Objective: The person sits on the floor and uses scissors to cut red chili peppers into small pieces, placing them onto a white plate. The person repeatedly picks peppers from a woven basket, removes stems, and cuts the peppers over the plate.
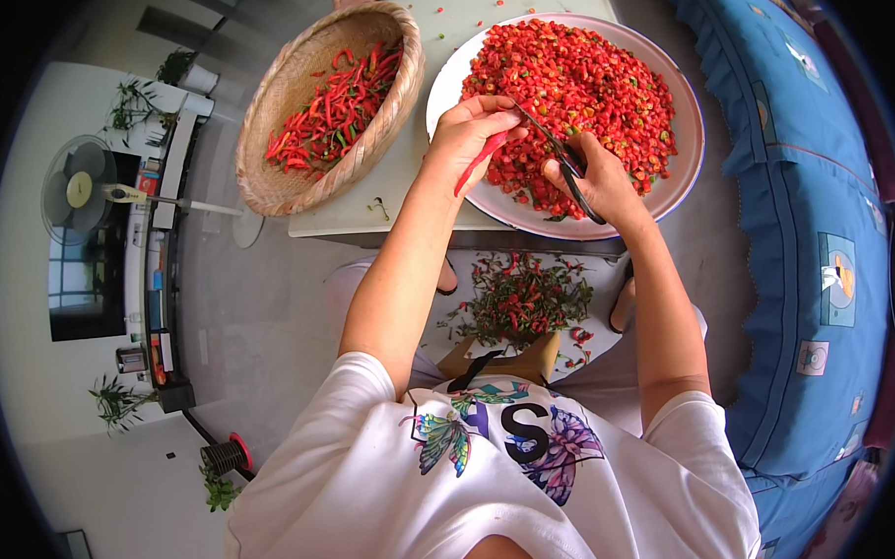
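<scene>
A red chili pepper (479,162) is held in my left hand (473,131), its long end hanging toward the wrist. My right hand (601,179) grips black-handled scissors (573,173), whose blades reach up to the fingertips of the left hand. Whether the blades touch the pepper is hidden by the fingers. Both hands are over a white enamel basin (684,169) with a blue rim. Chopped red chili pieces (581,75), with a few green bits, are heaped in it. To the left, a woven basket (267,186) holds whole red chilies (338,109), some of them green.
The pale table (334,217) carries basin and basket, with stray chili bits at its far side. Stems and scraps (526,295) lie heaped on the floor between my feet, by a cardboard box (502,362). A blue-covered sofa (800,215) is at right, a standing fan (82,185) at left.
</scene>
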Tool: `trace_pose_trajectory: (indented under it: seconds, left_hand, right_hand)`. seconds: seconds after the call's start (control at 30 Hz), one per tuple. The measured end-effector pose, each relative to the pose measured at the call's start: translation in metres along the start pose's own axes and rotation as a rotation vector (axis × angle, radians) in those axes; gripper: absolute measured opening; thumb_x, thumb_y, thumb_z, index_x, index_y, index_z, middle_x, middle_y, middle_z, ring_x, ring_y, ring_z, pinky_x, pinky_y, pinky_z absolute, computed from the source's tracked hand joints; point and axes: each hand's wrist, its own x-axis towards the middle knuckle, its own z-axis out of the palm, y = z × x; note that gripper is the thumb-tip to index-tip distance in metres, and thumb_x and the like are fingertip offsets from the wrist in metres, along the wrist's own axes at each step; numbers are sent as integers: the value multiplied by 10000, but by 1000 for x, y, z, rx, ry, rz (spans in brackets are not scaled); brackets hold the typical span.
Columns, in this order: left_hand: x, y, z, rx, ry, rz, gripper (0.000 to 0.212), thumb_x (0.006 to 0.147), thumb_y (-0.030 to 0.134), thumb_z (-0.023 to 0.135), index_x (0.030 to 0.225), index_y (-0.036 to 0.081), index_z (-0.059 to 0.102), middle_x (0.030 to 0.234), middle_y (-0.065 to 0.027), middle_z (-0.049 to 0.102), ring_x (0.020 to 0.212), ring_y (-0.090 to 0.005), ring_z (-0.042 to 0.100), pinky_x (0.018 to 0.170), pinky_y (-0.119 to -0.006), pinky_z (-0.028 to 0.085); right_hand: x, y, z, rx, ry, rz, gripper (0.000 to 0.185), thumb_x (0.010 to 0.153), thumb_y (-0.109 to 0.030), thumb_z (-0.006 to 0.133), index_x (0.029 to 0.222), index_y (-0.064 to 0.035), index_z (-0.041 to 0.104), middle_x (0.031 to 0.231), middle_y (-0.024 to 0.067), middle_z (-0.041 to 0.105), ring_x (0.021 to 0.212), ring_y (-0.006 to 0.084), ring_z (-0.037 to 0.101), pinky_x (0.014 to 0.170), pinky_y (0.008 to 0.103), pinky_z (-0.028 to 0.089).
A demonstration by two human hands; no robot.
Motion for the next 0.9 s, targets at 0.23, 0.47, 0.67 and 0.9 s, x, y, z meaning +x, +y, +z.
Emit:
trace_pose_trajectory:
  seconds: [0.23,0.47,0.67,0.9]
  left_hand:
    - [6,0,-2,32,-5,17,191,858,-40,660,1039,-44,596,975,-142,668,831,-228,675,797,-308,557]
    - [11,-1,-10,-73,99,-21,179,828,-44,698,973,-1,604,920,-121,669,770,-211,676,712,-298,577]
    - [9,-3,-12,-22,80,-42,170,868,-7,679,1017,7,599,971,-121,679,817,-205,671,755,-282,549]
    - [6,-2,-9,60,7,-63,217,863,-23,665,1074,-48,618,984,-132,682,831,-214,680,787,-289,562]
  right_hand:
    - [-1,-11,-4,-61,-47,87,687,792,-601,716,1005,38,581,796,166,647,766,271,649,723,382,503]
    - [3,-2,-4,-5,32,72,706,753,-615,737,978,36,583,792,202,647,785,321,666,739,424,507]
    - [-1,-5,-2,-52,-42,61,745,758,-619,729,1041,52,570,879,219,652,861,333,663,781,425,504]
    - [2,-7,-3,-71,-31,70,719,736,-615,753,971,45,587,754,216,648,746,357,666,698,432,511]
